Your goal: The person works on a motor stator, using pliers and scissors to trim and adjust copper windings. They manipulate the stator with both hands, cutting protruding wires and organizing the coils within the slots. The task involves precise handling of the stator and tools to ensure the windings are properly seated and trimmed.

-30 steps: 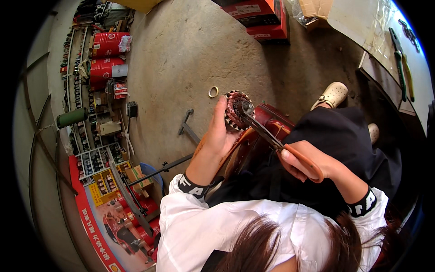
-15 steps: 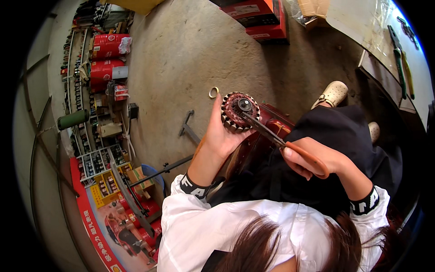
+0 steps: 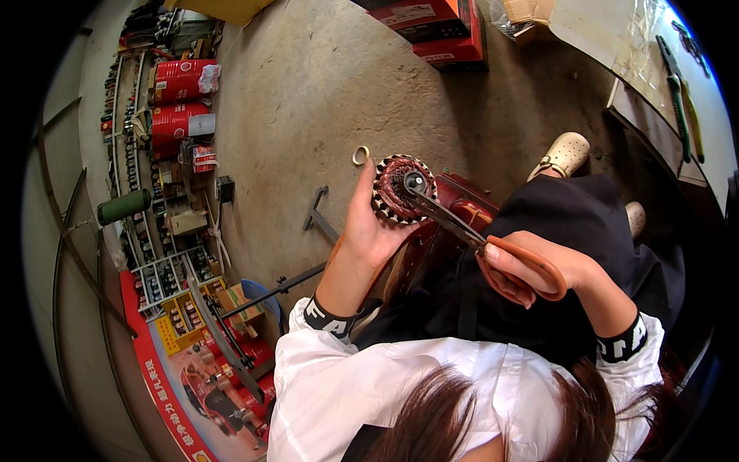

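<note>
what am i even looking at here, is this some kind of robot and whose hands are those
No robot here: a person works with two bare hands, seen from a fisheye camera worn on the head and looking down, so straight edges bend near the rim. The left hand holds a round part with copper-coloured windings. The right hand grips orange-handled scissors, their tips at the part's middle. A pale ring appears to lie on the concrete floor beyond the left thumb. On the pale table at upper right lie green-handled pliers.
</note>
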A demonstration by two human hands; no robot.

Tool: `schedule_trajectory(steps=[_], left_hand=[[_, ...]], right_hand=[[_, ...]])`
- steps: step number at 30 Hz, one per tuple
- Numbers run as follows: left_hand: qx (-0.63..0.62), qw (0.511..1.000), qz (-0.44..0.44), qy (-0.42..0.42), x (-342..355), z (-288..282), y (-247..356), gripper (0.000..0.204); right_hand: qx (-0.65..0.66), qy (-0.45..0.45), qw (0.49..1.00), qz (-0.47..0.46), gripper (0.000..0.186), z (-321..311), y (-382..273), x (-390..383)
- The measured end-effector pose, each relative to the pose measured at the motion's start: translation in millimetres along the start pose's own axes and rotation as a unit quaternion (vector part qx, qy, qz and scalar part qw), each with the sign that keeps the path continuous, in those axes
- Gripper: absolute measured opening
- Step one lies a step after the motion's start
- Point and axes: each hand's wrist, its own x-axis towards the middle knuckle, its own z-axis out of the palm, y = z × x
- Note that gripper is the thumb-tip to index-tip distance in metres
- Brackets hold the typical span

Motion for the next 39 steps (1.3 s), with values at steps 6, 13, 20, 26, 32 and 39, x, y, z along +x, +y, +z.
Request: schedule_trajectory(steps=[6,13,20,26,32,39], left_hand=[[0.014,0.998,0.05,-0.026,-2,1,-2,0.06],[0.073,0.992,0.097,-0.029,0,-6,-3,0.055],[0.106,0.987,0.122,-0.011,-1,-6,-4,0.055],[0.159,0.975,0.154,-0.021,-2,-5,-5,0.053],[0.154,0.975,0.163,0.0,3,-7,-5,0.05],[0.134,0.981,0.133,0.035,2,2,-6,0.051]], right_hand=[[0.012,-0.005,1.0,0.01,0.082,0,-1,0],[0.06,-0.017,0.998,0.015,0.077,-2,-4,-2],[0.125,-0.026,0.992,0.014,0.07,-1,-10,-3],[0.18,-0.038,0.982,0.033,0.068,-1,-8,-2],[0.145,0.009,0.989,-0.02,0.067,9,4,5],[0.089,0.052,0.994,-0.036,0.075,21,20,16]])
